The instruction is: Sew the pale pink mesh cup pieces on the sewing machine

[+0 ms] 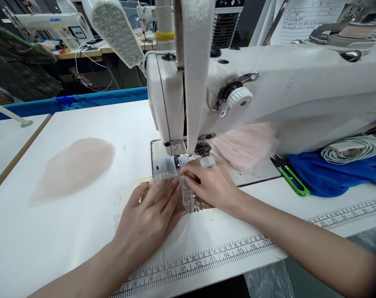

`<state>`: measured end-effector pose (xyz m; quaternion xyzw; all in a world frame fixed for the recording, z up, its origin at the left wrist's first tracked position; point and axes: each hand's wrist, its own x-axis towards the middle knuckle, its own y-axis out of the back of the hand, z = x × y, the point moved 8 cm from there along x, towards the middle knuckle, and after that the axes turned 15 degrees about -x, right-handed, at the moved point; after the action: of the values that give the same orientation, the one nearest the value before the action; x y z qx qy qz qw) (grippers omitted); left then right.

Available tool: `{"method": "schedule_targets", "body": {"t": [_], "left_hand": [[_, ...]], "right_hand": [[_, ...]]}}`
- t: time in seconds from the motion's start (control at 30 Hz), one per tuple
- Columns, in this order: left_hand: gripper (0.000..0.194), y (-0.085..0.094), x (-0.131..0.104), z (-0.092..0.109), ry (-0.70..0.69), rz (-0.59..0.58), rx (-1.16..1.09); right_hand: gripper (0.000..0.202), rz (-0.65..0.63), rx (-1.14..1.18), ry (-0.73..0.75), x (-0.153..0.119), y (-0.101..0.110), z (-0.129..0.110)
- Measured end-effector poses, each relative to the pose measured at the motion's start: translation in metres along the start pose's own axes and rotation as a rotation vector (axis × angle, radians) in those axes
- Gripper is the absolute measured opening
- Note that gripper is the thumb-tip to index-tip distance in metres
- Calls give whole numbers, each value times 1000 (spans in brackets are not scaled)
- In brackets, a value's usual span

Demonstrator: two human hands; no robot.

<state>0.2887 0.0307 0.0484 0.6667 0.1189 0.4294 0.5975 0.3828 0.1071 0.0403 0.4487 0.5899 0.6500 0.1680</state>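
A white sewing machine [268, 78] stands before me, its needle and presser foot [176, 161] just beyond my fingertips. My left hand [155, 211] lies with fingers stretched over a thin see-through fabric [188, 198], pressing it on the machine bed to the left of the foot. Close to the foot, my right hand [214, 182] pinches the edge of that fabric between thumb and forefinger. Its other fingers curl beneath the machine head. How much fabric lies under both hands is hidden.
A pale pink sheer piece [76, 167] lies at left; more pink pieces [246, 145] sit under the machine arm. Green thread snips [290, 176] lie by a blue cloth [324, 171]. A printed ruler [206, 260] runs along the table's front. Another person's sleeve [20, 62] shows behind.
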Motion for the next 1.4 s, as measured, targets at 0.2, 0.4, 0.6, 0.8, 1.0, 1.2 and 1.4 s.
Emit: {"method": "schedule_targets", "body": {"t": [0.2, 0.4, 0.6, 0.8, 1.0, 1.2, 1.4], "left_hand": [[31, -3, 8, -14, 15, 0, -30], [36, -5, 11, -23, 36, 2, -65], [35, -6, 13, -27, 50, -4, -96], [37, -8, 12, -28, 74, 11, -91], [36, -10, 13, -27, 70, 3, -67], [36, -9, 13, -27, 75, 16, -81], [35, -9, 13, -29, 77, 16, -85]], "right_hand": [[27, 111, -222, 257, -17, 10, -20], [27, 107, -299, 269, -17, 7, -21], [25, 111, -295, 270, -15, 6, -18], [24, 86, -305, 264, -13, 4, -17], [22, 90, -316, 279, -12, 4, -17], [22, 71, -321, 269, -12, 3, -16], [24, 90, -329, 261, -13, 3, -16]]}}
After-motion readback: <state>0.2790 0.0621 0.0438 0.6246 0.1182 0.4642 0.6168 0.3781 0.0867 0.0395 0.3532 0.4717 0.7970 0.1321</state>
